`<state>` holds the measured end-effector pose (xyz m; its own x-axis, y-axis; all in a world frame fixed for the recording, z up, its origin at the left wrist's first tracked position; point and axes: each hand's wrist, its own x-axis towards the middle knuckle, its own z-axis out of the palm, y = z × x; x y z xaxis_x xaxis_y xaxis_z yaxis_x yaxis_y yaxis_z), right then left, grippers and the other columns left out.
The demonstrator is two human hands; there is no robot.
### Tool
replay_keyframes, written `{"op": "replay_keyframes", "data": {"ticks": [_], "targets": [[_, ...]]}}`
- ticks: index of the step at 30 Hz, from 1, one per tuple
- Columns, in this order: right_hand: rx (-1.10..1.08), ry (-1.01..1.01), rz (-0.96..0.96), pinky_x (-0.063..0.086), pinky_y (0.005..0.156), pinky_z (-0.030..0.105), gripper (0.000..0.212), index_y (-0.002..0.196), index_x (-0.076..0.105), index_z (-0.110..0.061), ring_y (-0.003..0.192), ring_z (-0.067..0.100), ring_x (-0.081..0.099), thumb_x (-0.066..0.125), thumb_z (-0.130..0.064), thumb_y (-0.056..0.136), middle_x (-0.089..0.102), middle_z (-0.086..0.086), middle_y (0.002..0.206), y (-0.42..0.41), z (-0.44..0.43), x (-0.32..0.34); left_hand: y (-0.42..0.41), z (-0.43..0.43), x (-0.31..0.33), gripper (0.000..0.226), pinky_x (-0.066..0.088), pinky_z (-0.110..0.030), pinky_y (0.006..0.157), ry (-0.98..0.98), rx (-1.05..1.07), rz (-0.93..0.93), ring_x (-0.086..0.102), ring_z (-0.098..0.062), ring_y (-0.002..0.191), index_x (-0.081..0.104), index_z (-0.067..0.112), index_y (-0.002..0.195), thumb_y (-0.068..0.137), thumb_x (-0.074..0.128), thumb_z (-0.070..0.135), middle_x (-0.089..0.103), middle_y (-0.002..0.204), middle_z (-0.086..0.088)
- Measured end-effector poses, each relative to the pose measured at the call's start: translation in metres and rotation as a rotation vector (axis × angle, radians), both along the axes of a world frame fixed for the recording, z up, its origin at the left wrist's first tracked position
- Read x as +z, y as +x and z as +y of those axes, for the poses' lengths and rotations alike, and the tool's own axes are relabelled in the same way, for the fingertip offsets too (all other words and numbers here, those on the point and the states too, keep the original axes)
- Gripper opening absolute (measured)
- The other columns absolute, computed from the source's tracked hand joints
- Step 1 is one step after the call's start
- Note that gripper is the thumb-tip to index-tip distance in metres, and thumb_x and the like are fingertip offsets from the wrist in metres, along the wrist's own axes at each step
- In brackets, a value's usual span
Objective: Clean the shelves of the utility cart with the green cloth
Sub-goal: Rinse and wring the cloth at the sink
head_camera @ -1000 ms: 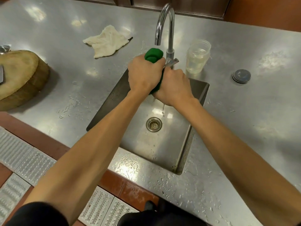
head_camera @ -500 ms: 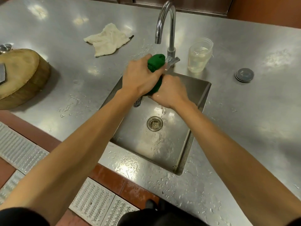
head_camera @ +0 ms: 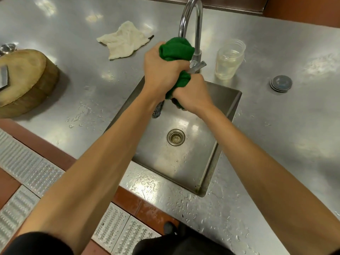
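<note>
The person stands at a steel worktop [head_camera: 276, 144] with both arms stretched over the sink [head_camera: 230, 102]. The green cloth [head_camera: 176, 48] is bunched into a thick roll held above the far end of the basin, just in front of the tap [head_camera: 197, 24]. The left hand [head_camera: 162, 70] grips the upper part of the roll, fingers curled tightly round it. The right hand [head_camera: 193, 94] grips the lower part in the same way, just below the left hand. The top of the roll sticks out above the left hand.

A dark item [head_camera: 158, 109] lies in the sink under the left wrist, possibly a scouring pad. A clear jar [head_camera: 230, 59] stands right of the tap. A white rag [head_camera: 123, 40] lies left of it. A round wooden chopping block [head_camera: 24, 78] sits at the far left, and a small grey disc [head_camera: 281, 83] at the right. Water droplets cover the worktop near the sink.
</note>
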<state>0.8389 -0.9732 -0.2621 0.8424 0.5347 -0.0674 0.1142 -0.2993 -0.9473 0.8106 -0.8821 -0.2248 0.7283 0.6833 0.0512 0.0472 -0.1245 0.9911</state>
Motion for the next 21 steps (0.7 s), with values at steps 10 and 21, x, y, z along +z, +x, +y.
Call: {"op": "replay_keyframes", "data": {"ticks": [10, 21], "targets": [[0.258, 0.273, 0.577, 0.020, 0.038, 0.014, 0.025, 0.057, 0.040, -0.010, 0.034, 0.016, 0.035, 0.062, 0.001, 0.055, 0.040, 0.006, 0.053, 0.005, -0.010, -0.005, 0.011, 0.003, 0.004, 0.030, 0.055, -0.058, 0.053, 0.222, -0.188, -0.031, 0.068, -0.046, 0.070, 0.063, 0.014, 0.071, 0.046, 0.074, 0.000, 0.064, 0.073, -0.028], [0.614, 0.520, 0.962, 0.019, 0.031, 0.007, 0.027, 0.078, 0.040, -0.011, 0.032, 0.006, 0.028, 0.056, -0.007, 0.057, 0.033, 0.003, 0.054, 0.004, -0.016, -0.031, 0.014, 0.005, -0.008, 0.027, 0.053, -0.052, 0.048, 0.306, -0.354, 0.119, 0.066, -0.039, 0.062, 0.063, -0.005, 0.076, 0.051, 0.072, -0.005, 0.063, 0.070, -0.027]]}}
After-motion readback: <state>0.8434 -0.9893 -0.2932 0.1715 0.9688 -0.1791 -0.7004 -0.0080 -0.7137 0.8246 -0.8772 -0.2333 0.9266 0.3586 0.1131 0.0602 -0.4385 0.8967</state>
